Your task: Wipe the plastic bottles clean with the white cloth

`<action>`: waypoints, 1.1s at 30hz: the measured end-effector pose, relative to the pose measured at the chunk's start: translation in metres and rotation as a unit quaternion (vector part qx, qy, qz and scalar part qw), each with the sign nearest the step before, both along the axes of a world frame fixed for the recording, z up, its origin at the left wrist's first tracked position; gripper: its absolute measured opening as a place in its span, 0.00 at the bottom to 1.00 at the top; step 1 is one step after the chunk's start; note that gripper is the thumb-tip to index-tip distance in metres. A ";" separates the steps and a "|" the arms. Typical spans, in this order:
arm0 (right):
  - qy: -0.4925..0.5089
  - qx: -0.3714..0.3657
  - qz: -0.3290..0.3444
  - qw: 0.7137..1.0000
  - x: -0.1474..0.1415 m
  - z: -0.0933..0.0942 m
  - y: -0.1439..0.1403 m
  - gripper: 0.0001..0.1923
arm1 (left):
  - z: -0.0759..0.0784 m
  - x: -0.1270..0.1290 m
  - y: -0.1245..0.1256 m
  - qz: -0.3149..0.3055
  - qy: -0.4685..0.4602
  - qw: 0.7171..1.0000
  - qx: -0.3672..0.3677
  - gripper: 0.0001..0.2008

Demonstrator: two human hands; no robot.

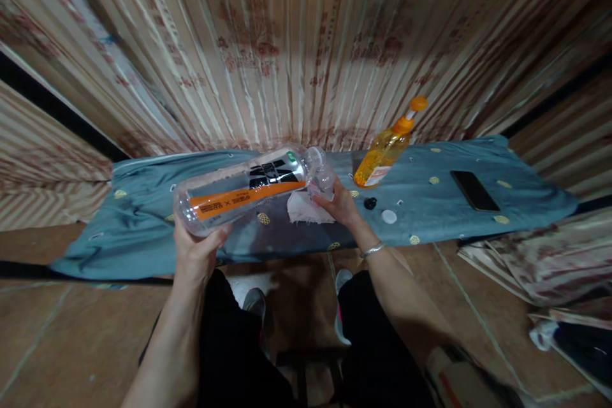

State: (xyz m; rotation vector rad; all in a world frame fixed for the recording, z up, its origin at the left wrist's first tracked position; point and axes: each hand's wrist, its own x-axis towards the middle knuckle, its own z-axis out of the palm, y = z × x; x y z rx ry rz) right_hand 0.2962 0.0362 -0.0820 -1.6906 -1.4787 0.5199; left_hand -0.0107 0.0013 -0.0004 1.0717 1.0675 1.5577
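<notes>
My left hand (197,247) is closed around the base of a large clear bottle (239,186), the thumb lying along its near side. The bottle lies on its side in my grip, above the left half and middle of the surface (143,223), its base towards the left edge and its neck pointing to the right edge. An orange band and dark print run along its label. My right hand (343,205) holds a small clear container (326,180) at the bottle's mouth; the two look to meet there, but I cannot tell whether they touch. Some of my right fingers are hidden by the clear plastic.

Under the bottle's neck, around the middle of the surface, lies a white cloth (306,209) with a frayed edge. Right of the middle, close to the far edge, stands a pump bottle (380,156) of amber liquid with an orange head. Nearer to me, just beside each other, are a small black cap (370,203) and a flat white disc (389,216), the disc closer to the near edge. A dark phone (475,190) lies well apart from them, towards the right edge.

A blue-green sheet with yellow pineapple prints covers the surface, and a pleated curtain (296,44) hangs behind the far edge. I wear a bracelet (372,249) on my right wrist.
</notes>
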 end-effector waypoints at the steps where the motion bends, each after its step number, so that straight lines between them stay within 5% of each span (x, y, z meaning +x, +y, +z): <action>1: 0.002 0.002 -0.002 1.000 0.000 0.000 0.000 0.34 | 0.001 0.001 0.000 0.001 0.001 1.000 0.002 0.48; 25: 0.001 0.011 -0.006 1.000 0.000 -0.002 0.000 0.34 | 0.000 0.002 0.000 0.019 -0.015 1.000 -0.012 0.56; 33: 0.007 0.012 -0.009 1.000 0.001 -0.005 0.001 0.35 | 0.000 0.002 -0.001 0.014 0.006 1.000 -0.004 0.51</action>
